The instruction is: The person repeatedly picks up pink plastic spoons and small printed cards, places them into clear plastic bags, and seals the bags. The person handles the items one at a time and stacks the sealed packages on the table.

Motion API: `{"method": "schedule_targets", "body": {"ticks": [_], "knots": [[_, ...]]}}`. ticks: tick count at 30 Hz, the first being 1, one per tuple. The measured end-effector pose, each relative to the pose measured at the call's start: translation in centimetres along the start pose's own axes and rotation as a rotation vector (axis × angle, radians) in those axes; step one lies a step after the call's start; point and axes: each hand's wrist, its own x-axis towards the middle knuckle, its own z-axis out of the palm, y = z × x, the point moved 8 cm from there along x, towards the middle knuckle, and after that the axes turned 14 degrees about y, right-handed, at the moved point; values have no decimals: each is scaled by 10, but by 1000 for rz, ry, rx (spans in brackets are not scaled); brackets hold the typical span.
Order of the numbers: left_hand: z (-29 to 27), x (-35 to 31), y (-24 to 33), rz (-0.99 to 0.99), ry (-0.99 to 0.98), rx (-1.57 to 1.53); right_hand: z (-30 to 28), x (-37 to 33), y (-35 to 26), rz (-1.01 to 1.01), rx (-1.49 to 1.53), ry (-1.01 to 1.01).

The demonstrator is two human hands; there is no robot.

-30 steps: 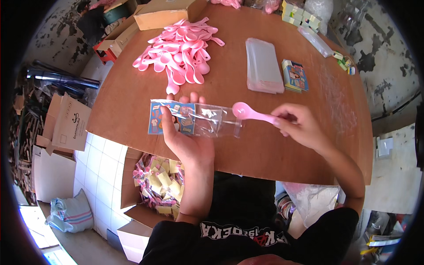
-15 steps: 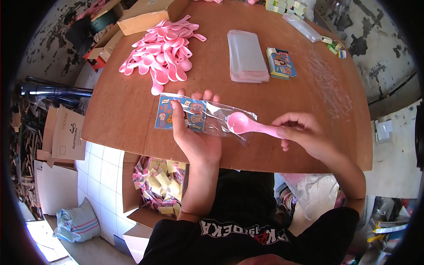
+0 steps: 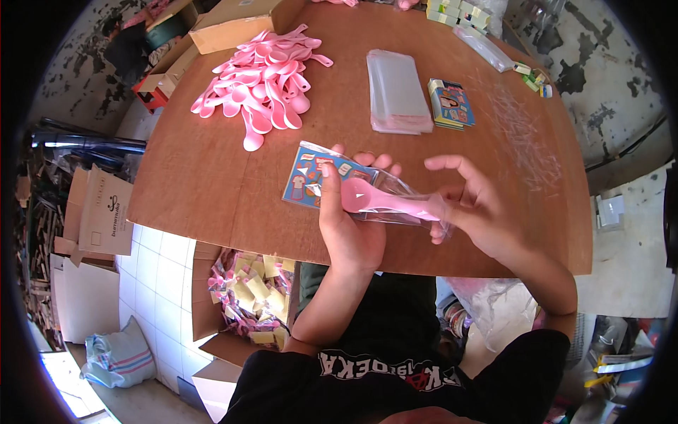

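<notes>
My left hand (image 3: 354, 237) is closed on a clear plastic bag (image 3: 397, 186), its thumb pressed over the front and its other fingers behind. Inside the bag lies a blue printed card (image 3: 299, 178). A pink measuring spoon (image 3: 385, 203) is in the bag too, its bowl overlapping the card's right edge and its handle pointing right. At the handle's end, my right hand (image 3: 491, 215) has its thumb and lower fingers around the handle and the bag's mouth, with the index finger raised. Whether it grips the spoon or just the film is hard to see.
A heap of pink spoons (image 3: 265, 81) lies on the brown table (image 3: 335, 92) at the far left. Beyond my hands are a stack of clear bags (image 3: 399, 92) and a pile of cards (image 3: 450, 104). An open carton (image 3: 206, 297) of packed spoons stands below the front edge.
The spoon has slid left into the bag, its bowl now overlapping the card. My left hand has shifted right with the bag, and my right index finger has lifted.
</notes>
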Motion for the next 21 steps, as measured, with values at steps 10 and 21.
{"method": "schedule_targets", "body": {"ticks": [10, 21], "knots": [[2, -4, -28, -405, -45, -92, -2, -29, -87, -971, -649, 282], [22, -11, 26, 492, -376, 558, -8, 0, -119, -920, -647, 340]]}}
